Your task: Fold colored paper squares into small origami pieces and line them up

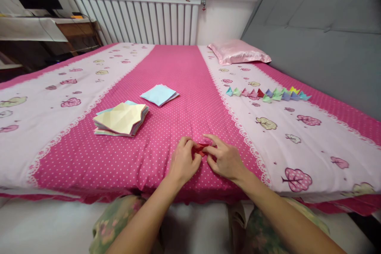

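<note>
A small piece of folded red paper (200,149) lies on the pink dotted bedspread (166,127) near the bed's front edge. My left hand (183,160) pinches its left side with fingers closed. My right hand (225,159) pinches its right side, fingers pressed together on the paper. Most of the red paper is hidden between my fingers.
A stack of creased paper squares with a pale yellow top sheet (121,119) lies to the left. A light blue stack (159,94) lies farther back. A row of several folded coloured paper pieces (268,94) sits at right. A pink pillow (238,51) lies by the grey headboard (321,35).
</note>
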Demonstrator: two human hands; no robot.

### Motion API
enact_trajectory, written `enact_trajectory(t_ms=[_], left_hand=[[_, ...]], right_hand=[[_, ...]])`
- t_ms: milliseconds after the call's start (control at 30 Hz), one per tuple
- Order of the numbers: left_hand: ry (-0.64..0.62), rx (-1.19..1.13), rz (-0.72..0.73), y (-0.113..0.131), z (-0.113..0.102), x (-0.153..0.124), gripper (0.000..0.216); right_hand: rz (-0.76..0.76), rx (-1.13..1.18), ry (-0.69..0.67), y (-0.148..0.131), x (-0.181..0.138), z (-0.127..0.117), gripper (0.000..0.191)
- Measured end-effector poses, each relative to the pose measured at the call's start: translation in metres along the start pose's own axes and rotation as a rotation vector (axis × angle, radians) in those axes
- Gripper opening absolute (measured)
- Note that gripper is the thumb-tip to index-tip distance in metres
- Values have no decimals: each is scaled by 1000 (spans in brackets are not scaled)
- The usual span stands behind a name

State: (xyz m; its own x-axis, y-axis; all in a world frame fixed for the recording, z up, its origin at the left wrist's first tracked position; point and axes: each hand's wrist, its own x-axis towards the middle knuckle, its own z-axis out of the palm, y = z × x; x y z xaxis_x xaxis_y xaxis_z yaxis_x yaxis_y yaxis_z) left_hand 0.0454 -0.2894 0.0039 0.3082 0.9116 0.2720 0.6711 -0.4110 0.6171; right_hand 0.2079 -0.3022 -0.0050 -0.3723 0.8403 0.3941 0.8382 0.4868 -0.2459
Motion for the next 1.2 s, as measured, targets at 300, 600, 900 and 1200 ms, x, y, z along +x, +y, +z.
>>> enact_trajectory(t_ms=[300,600,900,1200], left_hand=[[76,101,15,-5,4,-1,10],[112,121,-49,-2,7,3,16],[-35,79,-96,-3,10,10,24],[-105,112,5,-1,3,5,26]], right_hand=[[-36,17,-13,2,0,2,29],[-22,37,-40,3,1,1,28],[-27,25,-55,2,0,-1,30],[9,43,-50,1,0,1,30]])
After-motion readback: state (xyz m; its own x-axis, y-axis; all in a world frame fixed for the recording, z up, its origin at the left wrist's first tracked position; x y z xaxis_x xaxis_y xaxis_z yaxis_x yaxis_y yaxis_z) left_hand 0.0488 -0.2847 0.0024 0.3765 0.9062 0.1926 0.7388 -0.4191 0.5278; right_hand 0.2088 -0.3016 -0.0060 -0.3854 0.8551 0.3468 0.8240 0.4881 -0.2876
